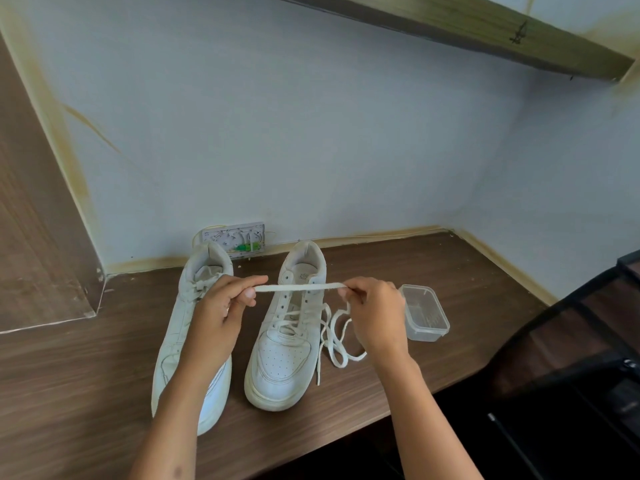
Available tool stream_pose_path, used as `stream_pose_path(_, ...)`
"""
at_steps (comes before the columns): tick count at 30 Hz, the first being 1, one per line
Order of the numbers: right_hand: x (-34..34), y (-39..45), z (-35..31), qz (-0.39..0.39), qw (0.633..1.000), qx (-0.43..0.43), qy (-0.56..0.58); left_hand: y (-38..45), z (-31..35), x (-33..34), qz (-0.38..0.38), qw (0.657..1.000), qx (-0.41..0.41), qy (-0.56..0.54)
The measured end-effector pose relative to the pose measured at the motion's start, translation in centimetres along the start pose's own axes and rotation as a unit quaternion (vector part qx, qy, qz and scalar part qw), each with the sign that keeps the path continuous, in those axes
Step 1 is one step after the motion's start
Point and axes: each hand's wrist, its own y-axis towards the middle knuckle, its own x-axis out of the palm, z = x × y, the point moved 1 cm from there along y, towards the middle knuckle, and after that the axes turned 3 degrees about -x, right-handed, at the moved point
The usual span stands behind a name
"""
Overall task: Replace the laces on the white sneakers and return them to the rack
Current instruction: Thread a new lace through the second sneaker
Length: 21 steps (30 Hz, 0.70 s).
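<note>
head view, nearest first: two forearms reach in over the wooden desk (433,341). the left hand (221,306) pinches one end of a flat white lace (298,287) between thumb and forefinger, the other fingers curled loosely; the right hand (375,306) pinches the lace further along, its fingers curled round it. the span between them is pulled straight and level above the right sneaker (287,327), whose lower eyelets are threaded and upper ones bare. the rest of the lace trails in loops on the desk just right of that shoe. the left sneaker (187,327), partly under the left arm, looks laced. a clear plastic container (426,313) sits beyond the right hand; a dark rack (588,341) shows at the right edge.

judging by this, the step is flattening the lace before feeding the next eyelet. it goes best with the flat side kept untwisted, the tip led from the outside in, and slack drawn even against the other side.
</note>
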Motion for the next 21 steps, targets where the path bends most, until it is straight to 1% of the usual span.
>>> stream_pose_path(3, 0.0, -0.3, -0.7, -0.055, 0.997, 0.0, -0.049, 0.1, 0.1, 0.0, 0.038, 0.999, 0.013, 0.035)
stream_pose_path(5, 0.1, -0.4, -1.2, -0.098, 0.993, -0.025, -0.053, 0.1, 0.0, 0.1, 0.032, 0.997, 0.017, 0.074)
stream_pose_path(7, 0.4, -0.5, -2.1, -0.127, 0.99, -0.062, -0.008, 0.0, 0.1, 0.5, 0.012, 0.995, 0.028, 0.097)
stream_pose_path(10, 1.1, -0.8, -3.1, -0.153, 0.982, -0.093, 0.066, 0.0, 0.3, 1.2, -0.009, 0.991, 0.073, 0.112)
stream_pose_path(13, 1.5, -1.0, -3.5, -0.147, 0.977, -0.113, 0.105, 0.1, 0.3, 1.9, -0.011, 0.99, 0.097, 0.106)
stream_pose_path(16, 1.4, -0.9, -3.7, -0.136, 0.975, -0.115, 0.132, 0.0, 0.6, 2.3, -0.003, 0.993, 0.081, 0.087)
stream_pose_path(19, 1.5, -0.8, -3.2, -0.119, 0.981, -0.101, 0.113, 0.0, 0.8, 2.3, -0.012, 0.995, 0.075, 0.07)
stream_pose_path(21, 1.7, -0.8, -2.7, -0.108, 0.986, -0.086, 0.09, 0.0, 0.3, 2.3, -0.029, 0.989, 0.09, 0.115)
